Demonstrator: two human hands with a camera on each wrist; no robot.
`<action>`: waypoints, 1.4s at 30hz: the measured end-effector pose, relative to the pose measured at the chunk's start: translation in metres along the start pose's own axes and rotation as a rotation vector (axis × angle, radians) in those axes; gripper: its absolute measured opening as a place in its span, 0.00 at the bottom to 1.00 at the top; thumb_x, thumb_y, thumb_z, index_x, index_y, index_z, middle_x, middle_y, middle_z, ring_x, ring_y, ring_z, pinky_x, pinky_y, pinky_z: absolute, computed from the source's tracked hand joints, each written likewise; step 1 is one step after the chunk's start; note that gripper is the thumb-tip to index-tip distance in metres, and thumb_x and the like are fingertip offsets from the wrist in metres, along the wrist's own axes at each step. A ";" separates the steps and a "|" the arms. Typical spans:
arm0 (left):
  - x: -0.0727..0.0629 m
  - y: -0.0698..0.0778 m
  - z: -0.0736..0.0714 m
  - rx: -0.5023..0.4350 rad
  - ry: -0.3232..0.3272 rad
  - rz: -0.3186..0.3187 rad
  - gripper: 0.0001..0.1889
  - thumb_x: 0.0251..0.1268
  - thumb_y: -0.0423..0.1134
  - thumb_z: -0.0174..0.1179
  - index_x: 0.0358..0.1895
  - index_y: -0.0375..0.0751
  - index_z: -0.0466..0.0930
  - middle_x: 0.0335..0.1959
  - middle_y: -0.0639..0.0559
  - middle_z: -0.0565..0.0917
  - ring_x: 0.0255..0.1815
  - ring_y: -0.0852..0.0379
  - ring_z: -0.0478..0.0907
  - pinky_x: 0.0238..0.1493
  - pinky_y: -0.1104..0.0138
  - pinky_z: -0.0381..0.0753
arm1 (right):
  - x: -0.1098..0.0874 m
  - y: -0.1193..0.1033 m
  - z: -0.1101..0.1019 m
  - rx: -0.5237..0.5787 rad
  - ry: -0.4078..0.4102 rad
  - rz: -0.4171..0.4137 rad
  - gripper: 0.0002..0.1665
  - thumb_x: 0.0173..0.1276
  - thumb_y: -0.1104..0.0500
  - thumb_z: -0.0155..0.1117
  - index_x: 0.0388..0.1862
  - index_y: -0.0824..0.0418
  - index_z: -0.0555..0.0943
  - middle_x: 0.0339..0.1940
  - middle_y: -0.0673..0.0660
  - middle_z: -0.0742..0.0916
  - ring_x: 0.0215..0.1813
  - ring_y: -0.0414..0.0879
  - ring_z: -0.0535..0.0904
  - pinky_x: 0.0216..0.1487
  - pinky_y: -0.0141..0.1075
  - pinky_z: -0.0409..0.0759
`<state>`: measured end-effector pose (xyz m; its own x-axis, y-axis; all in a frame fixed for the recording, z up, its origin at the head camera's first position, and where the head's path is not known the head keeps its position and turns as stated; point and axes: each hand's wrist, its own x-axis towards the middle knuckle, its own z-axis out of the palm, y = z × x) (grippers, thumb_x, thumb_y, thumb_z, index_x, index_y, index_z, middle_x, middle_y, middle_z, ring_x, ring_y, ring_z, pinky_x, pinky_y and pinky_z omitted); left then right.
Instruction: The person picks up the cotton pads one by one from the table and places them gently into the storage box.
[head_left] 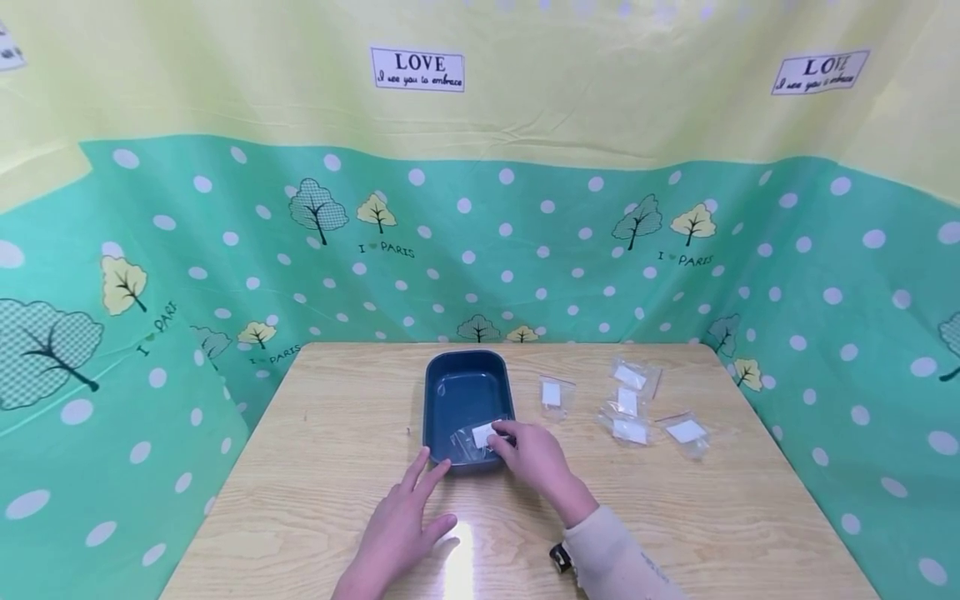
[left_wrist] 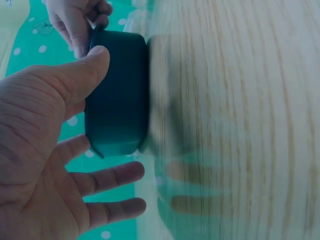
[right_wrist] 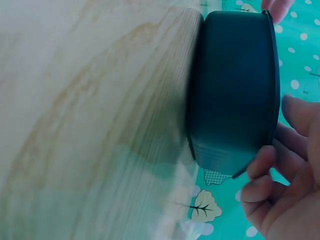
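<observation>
Dark blue tray (head_left: 465, 404) sits on the wood-grain table (head_left: 322, 483), upright, long side running away from the person. Inside, at its near end toward the right: one clear bag (head_left: 468, 445) with a white card (head_left: 485, 435) in it; the rest of the tray floor shows bare. More bags to the right of the tray: a single bag (head_left: 552, 395) just beside it, a cluster of three bags (head_left: 627, 402) overlapping farther right, then an outer bag (head_left: 686, 431) near the cluster; white pieces show in all. Spotted cloth (head_left: 480, 250) hangs behind and at both sides. Right hand (head_left: 536, 457) reaches over the tray's near right rim, covering that corner and part of the bag; thumb and forefinger pinch the bag at the card's right edge, remaining fingers bent. Small black object (head_left: 560, 557) at the right sleeve (head_left: 618, 557). Left hand (head_left: 399, 521) comes up from the near side, fingers straight and spread apart, two fingertips touching the near left rim, thumb held wide.
</observation>
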<state>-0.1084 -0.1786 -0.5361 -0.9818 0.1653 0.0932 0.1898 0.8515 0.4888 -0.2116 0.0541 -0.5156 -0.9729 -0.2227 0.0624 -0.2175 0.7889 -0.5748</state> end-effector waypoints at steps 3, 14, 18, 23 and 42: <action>0.000 0.000 0.000 -0.003 -0.002 0.002 0.41 0.64 0.54 0.76 0.80 0.57 0.70 0.87 0.42 0.62 0.62 0.20 0.81 0.54 0.28 0.84 | 0.003 0.006 -0.005 0.067 0.078 0.014 0.22 0.80 0.45 0.66 0.65 0.52 0.87 0.56 0.54 0.93 0.42 0.50 0.89 0.42 0.44 0.90; -0.001 -0.001 0.002 -0.013 0.008 0.008 0.41 0.64 0.53 0.76 0.80 0.58 0.69 0.87 0.42 0.61 0.62 0.20 0.81 0.53 0.28 0.84 | 0.025 0.076 -0.029 -0.033 0.143 0.212 0.34 0.78 0.47 0.67 0.77 0.59 0.75 0.70 0.69 0.84 0.68 0.69 0.82 0.67 0.65 0.82; -0.002 -0.001 0.002 -0.007 0.017 0.009 0.41 0.64 0.53 0.76 0.80 0.58 0.70 0.87 0.42 0.62 0.61 0.22 0.82 0.52 0.30 0.85 | 0.029 0.092 -0.031 -0.112 0.082 0.213 0.37 0.77 0.50 0.68 0.80 0.59 0.72 0.73 0.72 0.80 0.71 0.72 0.79 0.70 0.68 0.78; -0.002 -0.001 0.002 -0.004 0.021 0.014 0.41 0.64 0.53 0.76 0.80 0.57 0.70 0.86 0.41 0.62 0.61 0.22 0.82 0.52 0.30 0.85 | 0.035 0.098 -0.032 -0.201 0.047 0.172 0.29 0.76 0.53 0.69 0.72 0.60 0.80 0.65 0.70 0.86 0.64 0.69 0.84 0.64 0.64 0.84; -0.001 0.002 -0.002 -0.022 0.003 0.003 0.41 0.65 0.53 0.76 0.80 0.56 0.70 0.87 0.41 0.61 0.63 0.20 0.80 0.55 0.27 0.83 | 0.038 0.095 -0.034 -0.073 0.010 0.225 0.17 0.79 0.49 0.66 0.57 0.55 0.91 0.61 0.60 0.91 0.66 0.62 0.86 0.69 0.61 0.82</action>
<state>-0.1070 -0.1781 -0.5338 -0.9812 0.1668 0.0971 0.1930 0.8396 0.5078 -0.2718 0.1396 -0.5399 -0.9982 -0.0306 -0.0524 0.0007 0.8573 -0.5148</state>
